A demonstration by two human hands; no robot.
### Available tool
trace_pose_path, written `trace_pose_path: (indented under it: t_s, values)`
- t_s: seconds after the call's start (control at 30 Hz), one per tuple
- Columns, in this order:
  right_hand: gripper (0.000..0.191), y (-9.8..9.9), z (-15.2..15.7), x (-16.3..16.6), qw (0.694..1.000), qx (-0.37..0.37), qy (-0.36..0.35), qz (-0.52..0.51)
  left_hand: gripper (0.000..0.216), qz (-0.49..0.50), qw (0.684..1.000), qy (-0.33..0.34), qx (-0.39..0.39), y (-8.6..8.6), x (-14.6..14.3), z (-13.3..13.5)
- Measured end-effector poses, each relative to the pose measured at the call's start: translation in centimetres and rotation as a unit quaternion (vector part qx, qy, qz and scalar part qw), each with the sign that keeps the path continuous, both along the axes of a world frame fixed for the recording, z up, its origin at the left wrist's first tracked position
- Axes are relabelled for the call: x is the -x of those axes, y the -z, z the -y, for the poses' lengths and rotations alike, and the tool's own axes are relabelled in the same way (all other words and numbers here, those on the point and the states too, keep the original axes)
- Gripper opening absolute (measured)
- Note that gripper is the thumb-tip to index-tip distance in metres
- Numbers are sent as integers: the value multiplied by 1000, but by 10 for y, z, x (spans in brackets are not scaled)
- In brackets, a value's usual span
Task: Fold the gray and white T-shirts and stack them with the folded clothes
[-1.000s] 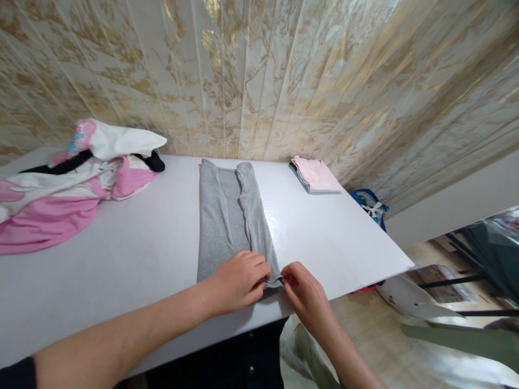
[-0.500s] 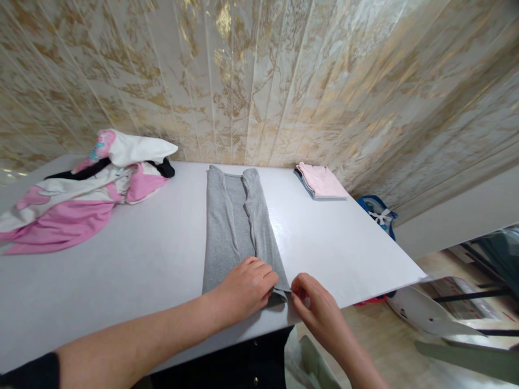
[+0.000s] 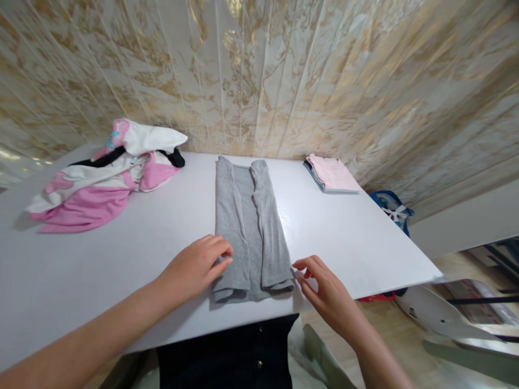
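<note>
the left hand (image 3: pixel 194 267) lies palm down on the white surface (image 3: pixel 121 259), fingers loosely stretched and close together, their tips resting against the left edge of the grey knit garment (image 3: pixel 247 227) near its lower hem. it grips nothing; the flat pose looks like pressing or smoothing the edge rather than holding it. the right hand (image 3: pixel 324 286) hovers at the near edge of the surface, open with the fingers lightly curled and spread, empty, just beside the garment's lower right corner; whether a fingertip touches the cloth i cannot tell.

the grey knit garment lies in the middle of the surface as a narrow strip running away from the person, both long sides turned in over the centre so that two flaps meet along the middle. its near end sits close to the front edge, within easy reach of both hands, one on each side.

well apart at the far left lies a loose heap of pink, white and black clothes (image 3: pixel 101 183), crumpled and unsorted. at the far right, near the marbled gold-and-cream wall panels (image 3: pixel 284 81), sits a small neat stack of folded pale pink and grey cloth (image 3: pixel 332 174), squared up and out of the way. beyond the right edge of the surface, lower down, a blue bag (image 3: pixel 391 208) stands against the wall.
</note>
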State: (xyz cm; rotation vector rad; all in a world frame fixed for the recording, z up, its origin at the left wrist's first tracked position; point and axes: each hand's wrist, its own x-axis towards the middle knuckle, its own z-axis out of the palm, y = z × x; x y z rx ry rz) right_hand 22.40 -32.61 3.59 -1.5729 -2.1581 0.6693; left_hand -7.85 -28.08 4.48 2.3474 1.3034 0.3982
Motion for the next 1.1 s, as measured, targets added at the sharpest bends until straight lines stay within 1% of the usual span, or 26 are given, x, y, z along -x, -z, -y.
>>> trace_pose_path:
  t_s: [0.07, 0.13, 0.23, 0.33, 0.4, 0.5, 0.57, 0.6, 0.7, 0.8, 0.87, 0.97, 1.03, 1.1]
  values:
    - [23, 0, 0, 3, 1000, -7, -10, -8, 12, -1, 1000, -15, 11, 6, 6, 14]
    - [25, 0, 0, 7, 999, -24, -24, -18, 10, 1, 1000, -13, 15, 12, 4, 28]
    - [27, 1, 0, 15, 997, -41, -63, -17, 22, -2, 1000, 1, 8, 19, -9, 43]
    - [31, 6, 1, 20, 994, -38, -99, 6, 23, -15, 1000, 3, -3, 22, -17, 49]
    - [33, 8, 3, 21, 993, -42, -105, 19, 24, -20, 1000, 4, -15, 23, -19, 51]
    - [38, 11, 6, 24, 990, -70, -120, 27, 38, -16, 999, 18, -44, 25, -21, 54]
    - [43, 11, 8, 29, 985, -86, -147, 34, 42, -18, 997, 29, -65, 27, -25, 56]
    - [44, 11, 8, 33, 982, -91, -162, 38, 39, -22, 996, 33, -74, 28, -28, 56]
    - [45, 10, 6, 44, 975, -100, -192, 56, 20, -42, 993, 41, -101, 32, -37, 52]
    - [41, 11, 0, 52, 972, -104, -196, 73, 14, -47, 991, 39, -116, 35, -40, 46]
    - [41, 12, -2, 55, 972, -108, -192, 84, 13, -31, 994, 33, -98, 35, -40, 42]
    - [43, 14, -4, 59, 972, -111, -181, 96, 14, 4, 998, 21, -51, 33, -39, 39]
    - [41, 12, -4, 60, 974, -109, -174, 96, 13, 18, 999, 19, -29, 28, -38, 38]
    - [43, 7, -6, 58, 976, -100, -177, 76, 13, 32, 999, 19, -9, 21, -33, 36]
